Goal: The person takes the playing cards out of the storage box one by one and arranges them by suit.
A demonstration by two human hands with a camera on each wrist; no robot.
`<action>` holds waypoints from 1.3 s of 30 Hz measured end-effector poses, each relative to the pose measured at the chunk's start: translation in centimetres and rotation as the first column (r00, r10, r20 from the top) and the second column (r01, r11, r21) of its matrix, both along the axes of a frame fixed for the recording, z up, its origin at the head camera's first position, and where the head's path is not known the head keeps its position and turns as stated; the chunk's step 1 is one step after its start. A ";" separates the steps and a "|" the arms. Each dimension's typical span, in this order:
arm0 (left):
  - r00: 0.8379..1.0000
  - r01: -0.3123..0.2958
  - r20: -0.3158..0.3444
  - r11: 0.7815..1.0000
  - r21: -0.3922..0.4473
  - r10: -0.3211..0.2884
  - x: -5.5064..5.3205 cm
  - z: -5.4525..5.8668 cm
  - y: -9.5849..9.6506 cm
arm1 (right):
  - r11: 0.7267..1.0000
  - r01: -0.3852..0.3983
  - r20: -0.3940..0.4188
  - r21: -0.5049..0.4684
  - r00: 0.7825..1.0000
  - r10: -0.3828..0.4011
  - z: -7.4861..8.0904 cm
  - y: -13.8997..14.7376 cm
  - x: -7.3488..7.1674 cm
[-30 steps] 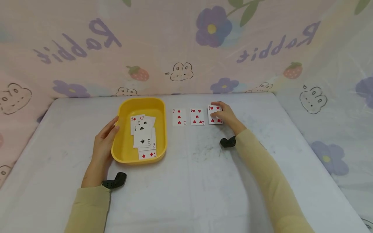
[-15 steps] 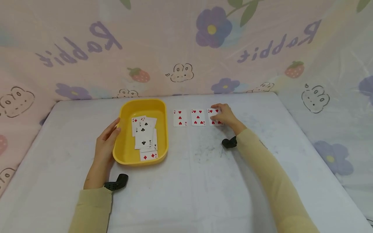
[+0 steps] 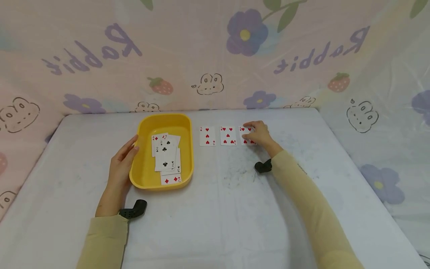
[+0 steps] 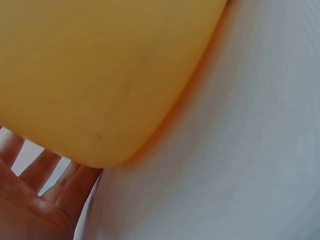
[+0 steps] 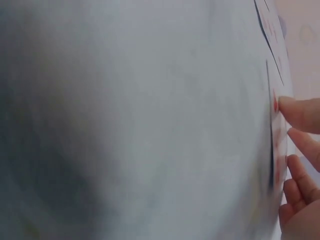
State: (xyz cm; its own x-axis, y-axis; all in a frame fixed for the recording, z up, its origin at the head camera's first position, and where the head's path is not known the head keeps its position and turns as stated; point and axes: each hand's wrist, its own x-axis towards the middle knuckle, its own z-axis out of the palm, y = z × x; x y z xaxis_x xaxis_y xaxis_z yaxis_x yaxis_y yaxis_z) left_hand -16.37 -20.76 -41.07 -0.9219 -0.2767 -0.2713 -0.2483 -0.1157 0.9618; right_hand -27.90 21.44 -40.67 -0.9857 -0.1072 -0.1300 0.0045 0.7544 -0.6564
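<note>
My left hand (image 3: 120,166) rests against the left side of a yellow plastic tray (image 3: 142,175), its fingers fairly straight along the outer wall. Several playing cards lie overlapped in the tray, a two of clubs (image 3: 164,157) on top. In the left wrist view, spread fingers (image 4: 42,172) show beyond the tray's wall. At the right end of a row of cards, my right hand (image 3: 263,136) touches a hearts card (image 3: 242,142) on the table with thumb and fingertips. The hand covers part of that card. Its thumb (image 5: 300,114) meets the card's face in the right wrist view.
A three of hearts (image 3: 207,136) and a five of hearts (image 3: 228,136) lie face up between tray and right hand. The white-covered table (image 3: 208,216) meets a patterned cloth backdrop (image 3: 188,48). Black wrist cameras stick out from both sleeves.
The card under my right hand has settled slightly left and now lies level with the other two hearts. My left hand and the tray keep their place; the head view shifted slightly.
</note>
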 end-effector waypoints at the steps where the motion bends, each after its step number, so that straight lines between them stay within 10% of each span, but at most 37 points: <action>1: 1.000 0.000 -0.007 1.000 -0.002 0.000 0.0 0.0 0.0 | 1.000 0.004 0.005 -0.006 1.000 -0.004 0.1 -0.1 0.1; 13: 0.999 0.006 -0.044 1.000 0.026 -0.005 0.0 -0.1 -0.3 | 0.974 0.086 0.035 -0.207 0.996 -0.081 0.9 -1.1 0.1; 39: 0.999 0.002 -0.034 0.999 0.048 -0.001 0.0 0.1 0.0 | 0.814 0.183 0.120 -0.551 0.983 -0.140 4.5 -10.9 1.8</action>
